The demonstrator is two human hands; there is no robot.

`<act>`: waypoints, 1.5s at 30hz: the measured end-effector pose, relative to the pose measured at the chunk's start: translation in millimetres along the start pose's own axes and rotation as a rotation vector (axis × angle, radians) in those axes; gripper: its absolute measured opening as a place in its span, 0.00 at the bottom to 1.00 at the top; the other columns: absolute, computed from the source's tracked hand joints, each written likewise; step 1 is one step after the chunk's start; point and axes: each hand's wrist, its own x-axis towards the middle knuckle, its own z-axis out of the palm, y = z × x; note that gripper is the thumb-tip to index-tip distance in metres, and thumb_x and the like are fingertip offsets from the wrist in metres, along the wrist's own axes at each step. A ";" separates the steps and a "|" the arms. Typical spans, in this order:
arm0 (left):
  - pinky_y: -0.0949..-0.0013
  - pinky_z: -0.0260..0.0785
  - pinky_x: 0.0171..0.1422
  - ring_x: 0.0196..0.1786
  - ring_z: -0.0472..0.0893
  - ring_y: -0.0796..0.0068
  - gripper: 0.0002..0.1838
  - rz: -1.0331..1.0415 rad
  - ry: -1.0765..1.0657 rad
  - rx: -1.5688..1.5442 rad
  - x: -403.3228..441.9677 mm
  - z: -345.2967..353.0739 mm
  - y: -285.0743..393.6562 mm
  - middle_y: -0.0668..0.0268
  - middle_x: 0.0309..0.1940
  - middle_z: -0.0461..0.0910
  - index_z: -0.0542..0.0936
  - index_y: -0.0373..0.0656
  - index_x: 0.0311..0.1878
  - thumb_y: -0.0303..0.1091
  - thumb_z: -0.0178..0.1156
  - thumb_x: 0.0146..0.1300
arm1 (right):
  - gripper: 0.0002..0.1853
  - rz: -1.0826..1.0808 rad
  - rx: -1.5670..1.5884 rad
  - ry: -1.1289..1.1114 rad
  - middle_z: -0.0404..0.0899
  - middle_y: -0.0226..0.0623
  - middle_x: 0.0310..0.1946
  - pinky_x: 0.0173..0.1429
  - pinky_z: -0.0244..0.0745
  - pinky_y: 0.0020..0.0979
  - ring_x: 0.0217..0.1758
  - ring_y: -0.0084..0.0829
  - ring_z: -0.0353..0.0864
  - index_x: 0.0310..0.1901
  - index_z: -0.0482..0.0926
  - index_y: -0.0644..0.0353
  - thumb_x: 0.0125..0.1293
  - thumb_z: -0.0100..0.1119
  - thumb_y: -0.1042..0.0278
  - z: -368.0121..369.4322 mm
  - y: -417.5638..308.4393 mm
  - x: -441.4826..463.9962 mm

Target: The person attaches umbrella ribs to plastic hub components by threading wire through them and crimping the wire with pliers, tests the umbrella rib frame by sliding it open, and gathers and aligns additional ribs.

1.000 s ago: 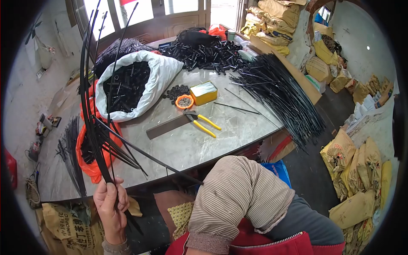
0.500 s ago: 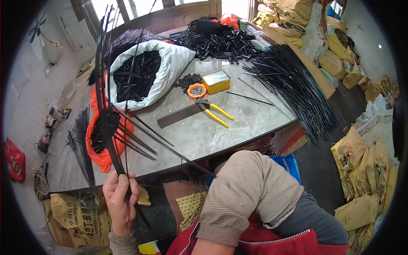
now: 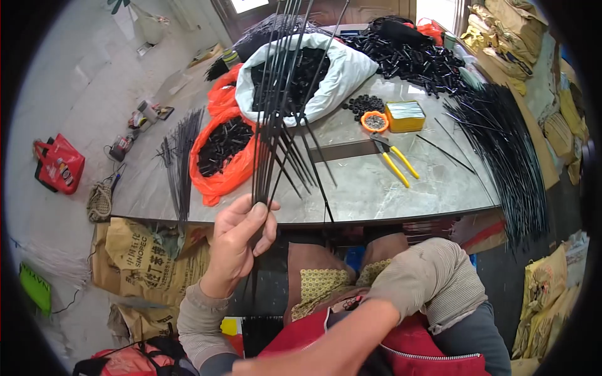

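My left hand (image 3: 243, 235) is closed around a bundle of long, thin black rods (image 3: 268, 147), thumb pressed across them. The rods stand nearly upright above the fist and fan out at the top; short ends poke out below. Some black rods (image 3: 295, 156) slant down to the right just behind the bundle. My right forearm (image 3: 351, 335) crosses low over my lap towards the left. The right hand (image 3: 251, 368) is blurred and cut off by the bottom edge, so its fingers do not show.
On the grey table (image 3: 370, 203) are a white sack (image 3: 356, 66) and an orange bag (image 3: 216, 191) of short black tubes, yellow-handled pliers (image 3: 399, 166), an orange dish (image 3: 374, 121), a yellow box (image 3: 405, 117) and a large heap of black rods (image 3: 508, 163). Brown sacks (image 3: 147, 260) lie below left.
The view has turned left, so the table's contents sit further right. My left hand still grips the rods, now held more upright. My right forearm has swung across to the left.
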 end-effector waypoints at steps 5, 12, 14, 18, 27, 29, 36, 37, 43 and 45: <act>0.80 0.55 0.21 0.19 0.67 0.84 0.13 0.009 0.031 -0.027 3.6 4.2 4.1 0.64 0.25 0.78 0.77 0.33 0.48 0.35 0.53 0.74 | 0.07 -0.069 -0.242 0.392 0.78 0.33 0.30 0.36 0.73 0.25 0.31 0.21 0.77 0.39 0.78 0.66 0.72 0.56 0.70 -21.3 -31.7 -32.9; 0.81 0.57 0.20 0.19 0.71 0.82 0.10 0.050 0.002 -0.017 17.4 33.9 -4.3 0.64 0.26 0.79 0.78 0.35 0.49 0.32 0.56 0.73 | 0.12 0.019 -0.631 0.844 0.82 0.33 0.37 0.38 0.73 0.21 0.38 0.20 0.82 0.49 0.76 0.68 0.72 0.57 0.68 -94.8 -36.8 -47.9; 0.81 0.59 0.21 0.20 0.72 0.83 0.11 0.056 -0.050 0.002 21.0 43.4 -16.5 0.65 0.27 0.79 0.78 0.35 0.51 0.32 0.56 0.73 | 0.13 -0.011 -0.654 0.884 0.82 0.32 0.36 0.37 0.73 0.21 0.37 0.19 0.81 0.50 0.76 0.67 0.72 0.58 0.66 -109.6 -45.2 -45.2; 0.80 0.61 0.23 0.21 0.72 0.82 0.12 0.049 -0.122 -0.041 22.6 56.3 -35.9 0.64 0.27 0.79 0.78 0.33 0.52 0.32 0.54 0.74 | 0.13 0.015 -0.636 0.874 0.82 0.29 0.34 0.38 0.75 0.23 0.35 0.18 0.81 0.44 0.80 0.64 0.73 0.57 0.62 -127.6 -60.3 -56.0; 0.80 0.61 0.24 0.21 0.70 0.82 0.15 0.058 -0.213 -0.112 23.5 76.9 -43.1 0.65 0.25 0.77 0.76 0.33 0.53 0.36 0.52 0.76 | 0.20 0.165 -0.490 0.736 0.85 0.42 0.45 0.51 0.78 0.28 0.46 0.26 0.84 0.54 0.79 0.67 0.78 0.46 0.58 -102.8 -76.0 -71.5; 0.79 0.61 0.25 0.21 0.71 0.82 0.14 0.029 -0.219 -0.158 20.2 82.2 -46.9 0.65 0.26 0.78 0.76 0.33 0.53 0.35 0.52 0.75 | 0.22 0.189 -0.439 0.763 0.85 0.44 0.45 0.56 0.79 0.32 0.49 0.30 0.84 0.57 0.75 0.70 0.78 0.45 0.56 -99.2 -79.1 -70.4; 0.74 0.76 0.41 0.34 0.84 0.74 0.12 -0.118 -0.288 -0.182 9.2 87.9 -45.8 0.59 0.34 0.82 0.76 0.34 0.52 0.33 0.56 0.73 | 0.28 -0.075 -0.156 0.633 0.81 0.57 0.52 0.61 0.77 0.39 0.54 0.45 0.84 0.65 0.67 0.76 0.62 0.51 0.74 -98.9 -94.6 -73.0; 0.74 0.76 0.41 0.35 0.84 0.74 0.13 -0.093 -0.276 -0.183 10.1 90.9 -41.4 0.59 0.35 0.82 0.76 0.34 0.52 0.34 0.55 0.73 | 0.29 -0.070 -0.141 0.623 0.80 0.57 0.52 0.61 0.77 0.39 0.55 0.45 0.84 0.65 0.66 0.76 0.61 0.51 0.74 -97.0 -93.3 -72.6; 0.73 0.77 0.44 0.36 0.85 0.73 0.16 -0.100 -0.389 -0.150 16.4 84.4 -41.5 0.60 0.35 0.83 0.76 0.33 0.55 0.35 0.55 0.74 | 0.26 -0.017 -0.115 0.608 0.80 0.59 0.51 0.60 0.78 0.40 0.52 0.45 0.84 0.65 0.65 0.78 0.70 0.50 0.69 -100.3 -87.8 -74.7; 0.72 0.78 0.45 0.36 0.85 0.73 0.16 -0.150 -0.410 -0.099 15.0 84.3 -37.6 0.60 0.35 0.83 0.76 0.32 0.56 0.35 0.56 0.73 | 0.26 0.017 -0.092 0.592 0.80 0.59 0.50 0.60 0.78 0.40 0.52 0.44 0.84 0.65 0.65 0.78 0.69 0.50 0.69 -101.7 -90.2 -76.1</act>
